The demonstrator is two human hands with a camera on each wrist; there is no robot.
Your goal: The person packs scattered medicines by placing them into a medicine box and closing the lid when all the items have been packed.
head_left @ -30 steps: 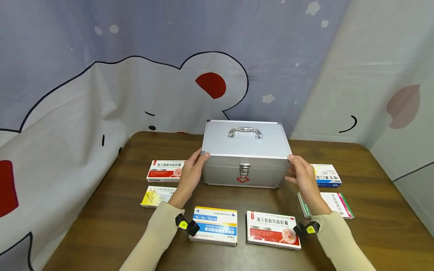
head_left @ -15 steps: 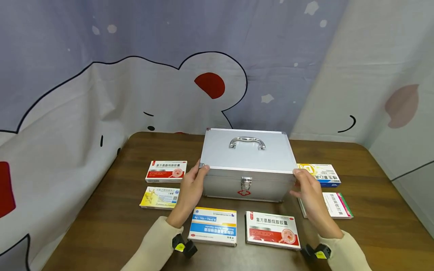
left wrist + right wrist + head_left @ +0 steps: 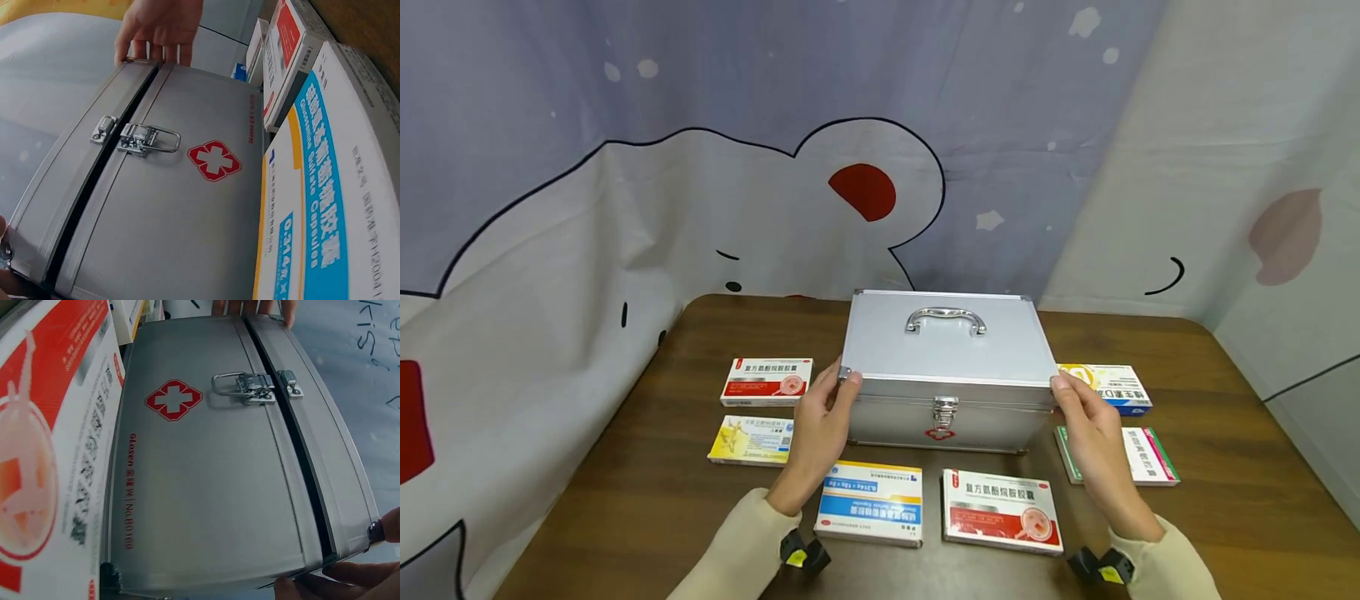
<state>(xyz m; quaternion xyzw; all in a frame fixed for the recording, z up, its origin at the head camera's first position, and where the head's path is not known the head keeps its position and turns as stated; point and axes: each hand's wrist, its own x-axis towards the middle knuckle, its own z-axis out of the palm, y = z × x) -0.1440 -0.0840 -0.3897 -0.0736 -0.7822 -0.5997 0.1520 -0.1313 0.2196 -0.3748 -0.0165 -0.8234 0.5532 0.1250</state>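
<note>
A silver first-aid box with a red cross and a top handle stands on the table, its front towards me. My left hand holds the lid's left front corner, thumb on top and fingers at the side. At the opposite front corner, my right hand grips the lid in the same way. Both wrist views show a narrow dark gap between lid and body, with the latch unhooked from its catch. The box's inside is hidden.
Flat medicine boxes lie around it: a red-and-white box and a yellow one at left, a blue-and-white box and another red-and-white box in front, and two more boxes at right. A patterned curtain hangs behind the table.
Both hands have drawn the first-aid box towards me across the table, mostly in the first half second. Its lid corners stay in my hands. The medicine boxes lie where they were.
</note>
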